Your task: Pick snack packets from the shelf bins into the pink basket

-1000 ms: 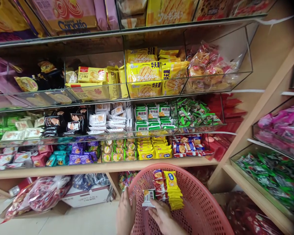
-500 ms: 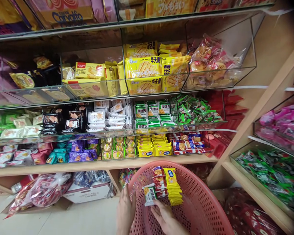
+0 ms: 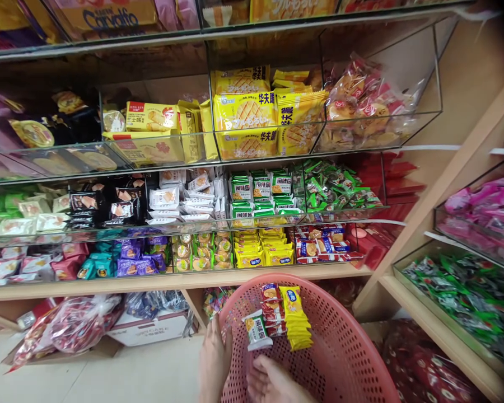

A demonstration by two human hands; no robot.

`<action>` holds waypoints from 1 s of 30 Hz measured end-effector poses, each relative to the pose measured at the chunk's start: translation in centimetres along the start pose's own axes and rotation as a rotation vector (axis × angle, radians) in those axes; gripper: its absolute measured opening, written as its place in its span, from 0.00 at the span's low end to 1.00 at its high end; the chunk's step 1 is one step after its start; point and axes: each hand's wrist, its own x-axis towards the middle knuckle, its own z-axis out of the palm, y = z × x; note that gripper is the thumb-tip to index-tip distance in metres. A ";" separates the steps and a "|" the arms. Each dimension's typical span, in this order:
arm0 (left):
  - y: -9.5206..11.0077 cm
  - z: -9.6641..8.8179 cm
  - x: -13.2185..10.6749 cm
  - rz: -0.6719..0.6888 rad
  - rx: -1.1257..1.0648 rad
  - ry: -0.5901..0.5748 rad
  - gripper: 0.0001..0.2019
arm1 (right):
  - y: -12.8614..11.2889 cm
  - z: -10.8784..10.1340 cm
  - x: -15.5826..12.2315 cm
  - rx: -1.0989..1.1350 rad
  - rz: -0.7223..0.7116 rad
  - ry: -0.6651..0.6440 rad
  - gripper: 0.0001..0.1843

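Note:
A pink perforated plastic basket (image 3: 353, 341) stands in front of me. My left hand (image 3: 215, 358) is closed on its left rim, with the thumb toward the inside. Inside the basket lies a white and green snack packet (image 3: 257, 330), tilted, against a row of red snack packets (image 3: 273, 308). To their right is a row of overlapping yellow snack packets (image 3: 297, 319). My right hand (image 3: 273, 382) is low in the basket, just below the white and green packet and apart from it. Its fingers are loosely bent and hold nothing.
Shelves with clear bins rise ahead, holding yellow waffle packets (image 3: 246, 112), green and white packets (image 3: 262, 190) and small yellow packets (image 3: 264, 249). A side shelf (image 3: 428, 296) with green-wrapped sweets is at the right. Bagged goods (image 3: 82, 324) and a white carton (image 3: 151, 330) sit at lower left.
My right hand has let go of the white and green packet and drawn back toward me. The packet now lies by the red row. My left hand stays on the rim.

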 end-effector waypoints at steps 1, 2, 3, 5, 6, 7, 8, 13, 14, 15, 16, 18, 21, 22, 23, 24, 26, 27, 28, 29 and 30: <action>0.0 0.0 0.0 -0.003 0.002 0.001 0.26 | -0.2 0.4 -0.1 -0.015 0.003 -0.021 0.10; 0.0 0.0 0.0 -0.005 0.003 0.000 0.26 | -0.4 0.8 -0.2 -0.032 -0.001 -0.033 0.09; 0.0 0.0 0.0 -0.004 0.002 0.000 0.26 | -0.7 1.2 -0.3 -0.053 -0.001 -0.036 0.09; -0.1 0.0 0.1 -0.003 -0.001 -0.002 0.26 | -1.4 2.0 -0.4 -0.088 -0.002 -0.032 0.09; -0.1 0.0 0.1 -0.004 -0.001 -0.003 0.26 | -1.7 2.2 -0.4 -0.099 -0.001 -0.028 0.10; -0.1 0.0 0.1 -0.004 -0.003 -0.007 0.26 | -2.1 2.4 -0.4 -0.108 0.001 -0.024 0.10; -0.1 0.0 0.1 -0.006 -0.006 -0.012 0.26 | -2.3 2.5 -0.4 -0.115 0.003 -0.024 0.09; 0.0 -0.2 0.1 -0.025 -0.029 -0.044 0.28 | -3.4 2.1 0.1 -0.172 0.030 -0.040 0.08; 0.0 -0.1 0.1 -0.030 -0.035 -0.050 0.28 | -3.4 1.9 0.2 -0.201 0.040 -0.051 0.08; -0.1 -0.1 0.1 -0.035 -0.039 -0.054 0.28 | -3.5 1.7 0.3 -0.236 0.051 -0.071 0.09; -0.1 -0.1 0.1 -0.038 -0.042 -0.054 0.28 | -3.5 1.5 0.4 -0.273 0.060 -0.096 0.09; -0.2 0.1 0.1 -0.035 -0.036 -0.049 0.28 | -3.2 1.2 0.5 -0.335 0.060 -0.145 0.10; -0.4 0.2 0.2 -0.038 -0.018 -0.050 0.28 | -2.8 1.1 0.7 -0.345 0.007 -0.170 0.11; -0.3 0.2 0.2 -0.045 -0.015 -0.059 0.28 | -2.8 1.2 0.8 -0.338 -0.009 -0.165 0.10; -0.3 0.1 0.3 -0.055 -0.013 -0.071 0.29 | -2.7 1.3 0.9 -0.331 -0.017 -0.158 0.10; -0.2 0.0 0.3 -0.066 -0.013 -0.085 0.29 | -2.8 1.4 1.0 -0.328 -0.020 -0.147 0.10; -0.1 -0.2 0.4 -0.075 -0.014 -0.106 0.29 | -2.8 1.5 1.4 -0.333 -0.029 -0.137 0.10; -0.1 -0.2 0.4 -0.074 -0.013 -0.111 0.29 | -2.9 1.6 1.6 -0.341 -0.040 -0.143 0.10; -0.2 -0.2 0.5 -0.076 -0.011 -0.114 0.29 | -2.9 1.6 1.8 -0.356 -0.052 -0.152 0.10; -0.4 -0.1 0.5 -0.080 -0.007 -0.117 0.29 | -2.9 1.6 2.0 -0.399 -0.071 -0.164 0.10; -0.7 0.1 0.6 -0.080 -0.006 -0.120 0.29 | -3.0 1.6 2.0 -0.466 -0.095 -0.177 0.09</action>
